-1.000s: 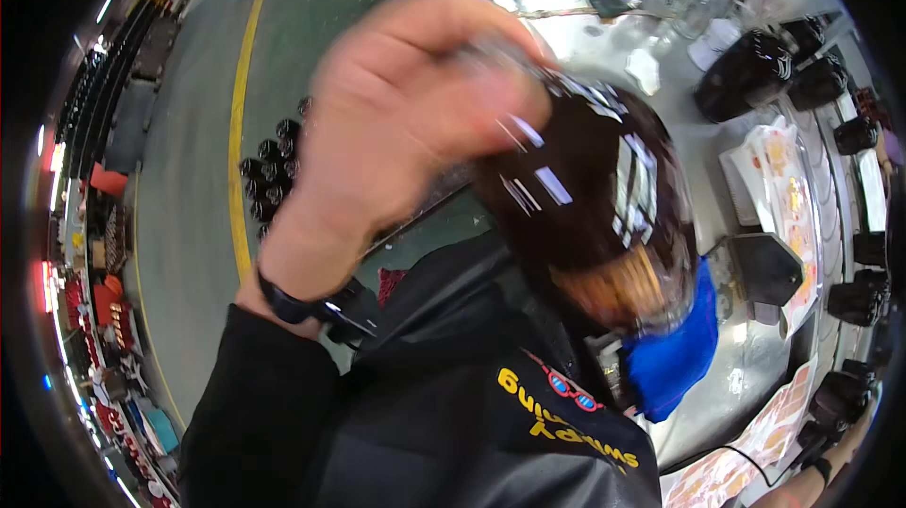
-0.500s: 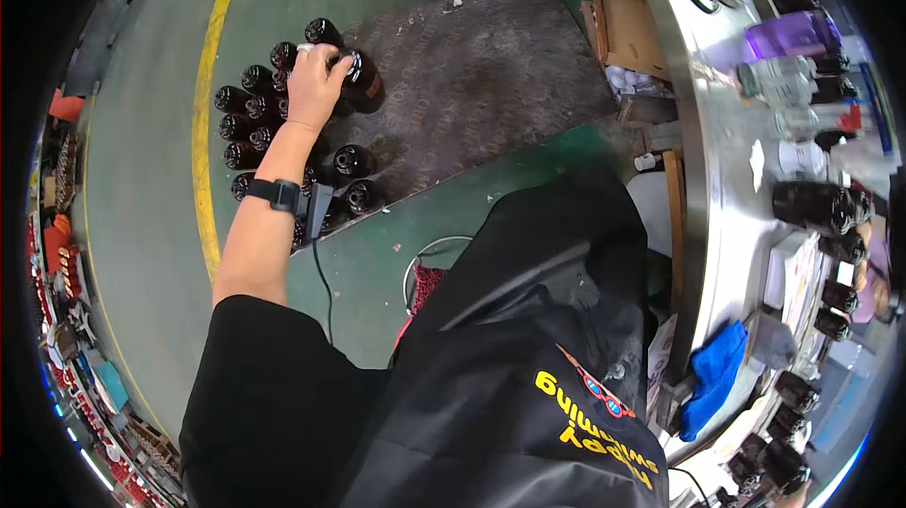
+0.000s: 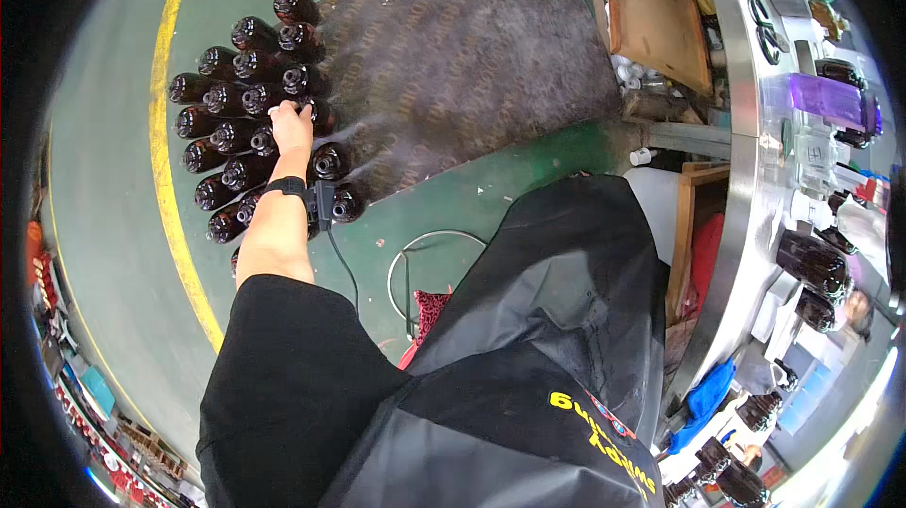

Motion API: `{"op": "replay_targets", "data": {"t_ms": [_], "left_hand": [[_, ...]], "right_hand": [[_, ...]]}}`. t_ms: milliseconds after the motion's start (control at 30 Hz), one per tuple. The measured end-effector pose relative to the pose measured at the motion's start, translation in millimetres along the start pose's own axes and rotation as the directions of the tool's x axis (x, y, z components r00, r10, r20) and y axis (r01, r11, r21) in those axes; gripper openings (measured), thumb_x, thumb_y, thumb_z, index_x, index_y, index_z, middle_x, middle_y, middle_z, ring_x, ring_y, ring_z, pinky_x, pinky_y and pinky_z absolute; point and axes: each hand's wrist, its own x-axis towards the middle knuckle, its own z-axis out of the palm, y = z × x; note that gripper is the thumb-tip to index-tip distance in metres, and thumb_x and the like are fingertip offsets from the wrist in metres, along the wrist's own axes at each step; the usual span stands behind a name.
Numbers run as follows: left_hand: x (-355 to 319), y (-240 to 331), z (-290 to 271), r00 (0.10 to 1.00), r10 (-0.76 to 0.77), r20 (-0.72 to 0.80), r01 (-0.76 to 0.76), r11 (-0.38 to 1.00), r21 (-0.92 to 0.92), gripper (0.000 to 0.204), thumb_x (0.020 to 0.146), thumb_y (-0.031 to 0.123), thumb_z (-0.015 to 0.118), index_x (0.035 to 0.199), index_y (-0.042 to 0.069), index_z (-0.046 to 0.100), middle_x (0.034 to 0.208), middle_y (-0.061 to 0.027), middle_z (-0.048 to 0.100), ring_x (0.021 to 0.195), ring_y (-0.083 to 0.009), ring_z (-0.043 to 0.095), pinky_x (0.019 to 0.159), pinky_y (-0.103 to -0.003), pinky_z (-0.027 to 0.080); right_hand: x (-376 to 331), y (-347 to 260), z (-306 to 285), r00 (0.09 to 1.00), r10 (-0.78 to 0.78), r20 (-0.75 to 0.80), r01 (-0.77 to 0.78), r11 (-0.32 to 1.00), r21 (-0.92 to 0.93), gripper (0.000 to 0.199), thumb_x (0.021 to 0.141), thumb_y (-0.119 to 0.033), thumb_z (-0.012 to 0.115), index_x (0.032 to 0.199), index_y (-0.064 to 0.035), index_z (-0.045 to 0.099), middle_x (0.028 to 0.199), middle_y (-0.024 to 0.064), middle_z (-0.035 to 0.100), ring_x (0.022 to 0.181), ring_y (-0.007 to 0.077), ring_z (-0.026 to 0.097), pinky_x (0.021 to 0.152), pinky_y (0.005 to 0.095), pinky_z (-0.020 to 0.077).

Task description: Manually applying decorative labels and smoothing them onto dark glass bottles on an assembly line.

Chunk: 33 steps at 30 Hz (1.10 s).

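My left hand (image 3: 293, 133), palm down with a strapped device (image 3: 321, 203) on its wrist, pinches the neck of a dark brown bottle (image 3: 324, 118). This bottle stands at the right side of a group of similar dark bottles (image 3: 228, 99), close beside its neighbours. Part of it is hidden behind my fingers. Just nearer than my hand, another dark bottle (image 3: 330, 162) stands, with one more bottle (image 3: 348, 202) below it. My right hand is out of view.
The bottles stand at the left end of a dark board (image 3: 472, 65) on the green floor. A metal ring (image 3: 401, 258) is near my apron (image 3: 528, 291). To the right runs a steel workbench (image 3: 746, 131) with bottles, scissors (image 3: 763, 29) and a blue cloth (image 3: 706, 399).
My left hand has brought the held bottle nearer and leftward, in against the group. The view has shifted, so more of the bottles show.
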Motion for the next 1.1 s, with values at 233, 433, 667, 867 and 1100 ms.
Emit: {"op": "replay_targets", "data": {"t_ms": [233, 433, 667, 867, 1100], "left_hand": [[-14.2, 2.3, 8.9, 0.990, -0.068, 0.123, 0.055, 0.993, 0.105, 0.048, 0.085, 0.034, 0.074, 0.107, -0.005, 0.058, 0.112, -0.0311, 0.059, 0.106, -0.0450, 0.061, 0.092, -0.048, 0.052], [-15.7, 31.4, -10.0, 0.970, -0.200, 0.142, 0.176, 0.971, 0.162, 0.052, 0.085, 0.036, 0.074, 0.114, -0.004, 0.055, 0.117, -0.0278, 0.058, 0.111, -0.0432, 0.060, 0.095, -0.048, 0.052], [-100.3, 238.7, -85.6, 0.719, 0.694, -0.034, -0.645, 0.647, -0.407, 0.031, 0.088, 0.022, 0.065, 0.115, 0.008, 0.063, 0.115, -0.0153, 0.065, 0.109, -0.0356, 0.060, 0.095, -0.047, 0.048], [-297.1, 469.5, -192.3, -0.103, 0.925, -0.365, -0.510, -0.364, -0.780, 0.052, 0.078, 0.018, 0.074, 0.126, 0.007, 0.058, 0.112, -0.0164, 0.062, 0.100, -0.0363, 0.060, 0.089, -0.043, 0.050], [-475.2, 587.9, -239.2, -0.585, 0.565, -0.583, 0.153, -0.629, -0.762, 0.093, 0.067, 0.023, 0.084, 0.148, 0.008, 0.040, 0.137, -0.0250, 0.050, 0.115, -0.0430, 0.054, 0.104, -0.046, 0.041]], "right_hand": [[-18.1, -6.2, -18.3, 1.000, -0.026, 0.002, 0.026, 0.999, 0.038, 0.037, 0.100, -0.018, 0.052, 0.134, -0.0067, 0.055, 0.131, 0.0182, 0.060, 0.115, 0.0277, 0.063, 0.096, 0.0398, 0.0526], [-33.3, 8.8, -7.0, 0.999, -0.047, -0.007, 0.048, 0.993, 0.103, 0.038, 0.101, -0.016, 0.049, 0.138, -0.0066, 0.052, 0.134, 0.0182, 0.058, 0.117, 0.0271, 0.062, 0.099, 0.0399, 0.0514], [-76.1, 31.2, 14.3, 0.995, -0.070, -0.070, 0.087, 0.956, 0.281, 0.040, 0.103, -0.013, 0.046, 0.143, -0.0064, 0.049, 0.139, 0.0182, 0.055, 0.120, 0.0265, 0.060, 0.102, 0.0400, 0.0501], [-125.6, -49.6, -23.7, 0.875, -0.365, -0.318, 0.481, 0.728, 0.489, 0.042, 0.105, -0.010, 0.044, 0.147, -0.0063, 0.047, 0.143, 0.0182, 0.052, 0.123, 0.0259, 0.058, 0.105, 0.0401, 0.0490], [-174.1, -210.6, -22.3, 0.987, -0.062, 0.145, -0.152, -0.115, 0.982, 0.041, 0.099, -0.031, 0.053, 0.120, 0.0025, 0.065, 0.118, 0.0115, 0.065, 0.110, 0.0204, 0.061, 0.098, 0.0329, 0.0460]]}}
